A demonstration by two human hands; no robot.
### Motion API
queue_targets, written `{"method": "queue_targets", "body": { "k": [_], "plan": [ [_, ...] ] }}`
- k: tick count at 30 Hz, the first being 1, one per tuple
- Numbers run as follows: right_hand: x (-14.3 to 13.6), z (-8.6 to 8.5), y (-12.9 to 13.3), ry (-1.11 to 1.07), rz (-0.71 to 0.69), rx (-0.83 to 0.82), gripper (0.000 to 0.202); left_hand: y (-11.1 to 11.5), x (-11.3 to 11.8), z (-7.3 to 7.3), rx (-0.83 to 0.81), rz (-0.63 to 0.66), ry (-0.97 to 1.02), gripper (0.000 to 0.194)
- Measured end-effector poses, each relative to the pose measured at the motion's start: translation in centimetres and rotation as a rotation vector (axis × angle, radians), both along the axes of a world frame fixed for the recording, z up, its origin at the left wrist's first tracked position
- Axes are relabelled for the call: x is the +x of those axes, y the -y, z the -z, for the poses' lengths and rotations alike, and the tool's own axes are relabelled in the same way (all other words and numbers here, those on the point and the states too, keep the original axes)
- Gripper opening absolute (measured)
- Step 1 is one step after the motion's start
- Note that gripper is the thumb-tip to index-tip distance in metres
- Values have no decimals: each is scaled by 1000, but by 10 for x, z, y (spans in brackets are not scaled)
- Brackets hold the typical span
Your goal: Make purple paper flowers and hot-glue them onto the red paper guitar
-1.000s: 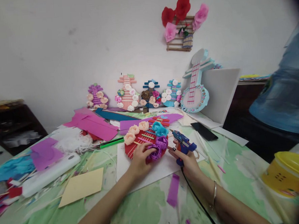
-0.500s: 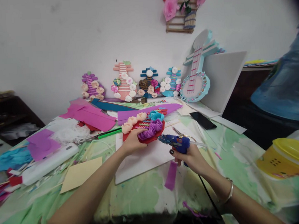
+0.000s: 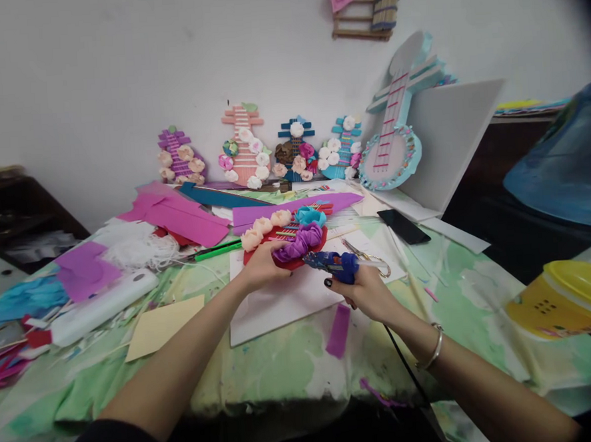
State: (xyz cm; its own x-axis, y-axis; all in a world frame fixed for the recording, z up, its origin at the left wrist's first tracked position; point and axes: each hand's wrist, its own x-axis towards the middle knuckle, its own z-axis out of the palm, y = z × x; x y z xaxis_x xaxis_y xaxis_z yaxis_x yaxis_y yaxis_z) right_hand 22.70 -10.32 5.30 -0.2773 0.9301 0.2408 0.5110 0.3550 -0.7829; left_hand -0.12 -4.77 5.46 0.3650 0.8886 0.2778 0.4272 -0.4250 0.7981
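Note:
My left hand (image 3: 264,266) is closed on the near left edge of a red paper lute (image 3: 250,256), which is tilted above a white board (image 3: 275,309). Peach paper flowers (image 3: 262,227), a turquoise flower (image 3: 310,216) and a purple crepe flower (image 3: 301,240) decorate the lute. In my right hand (image 3: 367,290) is a blue hot glue gun (image 3: 335,265), its nozzle at the lower edge of the purple flower. Whether the nozzle touches the flower I cannot tell. Scissors (image 3: 365,253) lie just behind the glue gun. A purple paper strip (image 3: 339,332) lies below my right hand.
Several finished lutes (image 3: 243,147) lean along the wall, with a big pale-blue one (image 3: 389,142) at right. A black phone (image 3: 403,226), a yellow tub (image 3: 565,301), pink paper (image 3: 179,215) and white string (image 3: 139,247) surround the work. The glue gun's cord (image 3: 404,364) hangs over the front edge.
The glue gun has shifted slightly left, its nozzle closer to the purple flower's lower edge. My left hand keeps its hold on the lute. The camera view has tilted down a little.

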Motion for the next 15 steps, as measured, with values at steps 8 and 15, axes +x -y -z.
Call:
{"method": "queue_targets", "body": {
  "k": [8, 15],
  "plan": [
    [-7, -3, -2, 46, 35, -21, 22, 0, 0, 1, -2, -23, -2, 45],
    [-5, 1, -3, 49, 50, -40, 24, -1, 1, 4, -45, -4, 18, 42]
  ]
}}
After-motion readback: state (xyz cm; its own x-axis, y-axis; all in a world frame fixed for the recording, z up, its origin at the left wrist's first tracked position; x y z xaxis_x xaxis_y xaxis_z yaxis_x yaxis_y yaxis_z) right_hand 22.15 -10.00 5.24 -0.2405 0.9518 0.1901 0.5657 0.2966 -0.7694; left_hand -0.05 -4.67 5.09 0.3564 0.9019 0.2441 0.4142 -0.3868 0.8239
